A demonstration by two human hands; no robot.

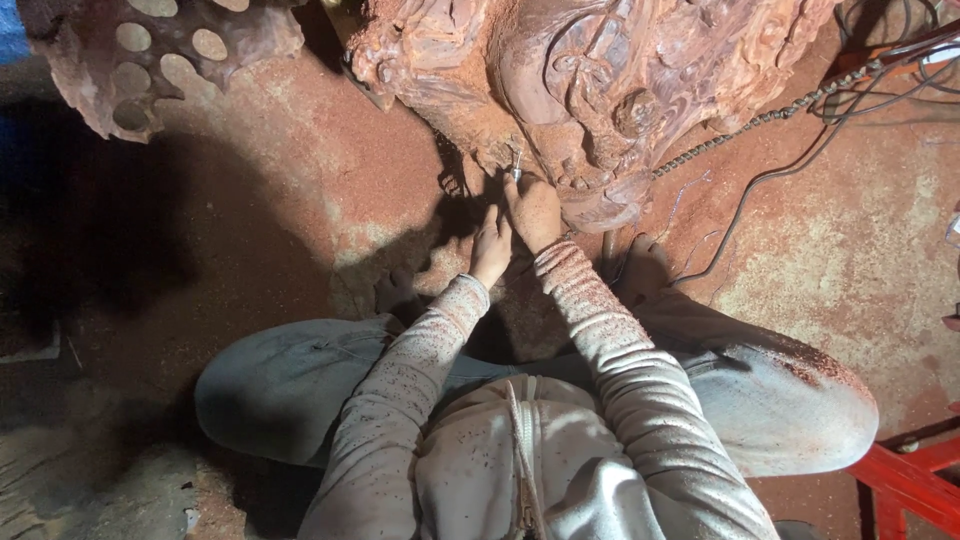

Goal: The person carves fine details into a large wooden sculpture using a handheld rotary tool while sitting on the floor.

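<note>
Reddish, deeply carved wood sculpture [600, 90], dust-coated, meets right hand's [533, 210] metal tool [516, 165].

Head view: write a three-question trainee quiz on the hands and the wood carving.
1. True or false: the right hand holds a small metal-tipped tool against the reddish wood carving.
2. The left hand is: A) resting low beside the right hand, B) gripping the chain, C) on the red stand.
3. Fill in: the floor and the sleeves are dusted with reddish ____.

Key: 1 true; 2 A; 3 sawdust.
</note>
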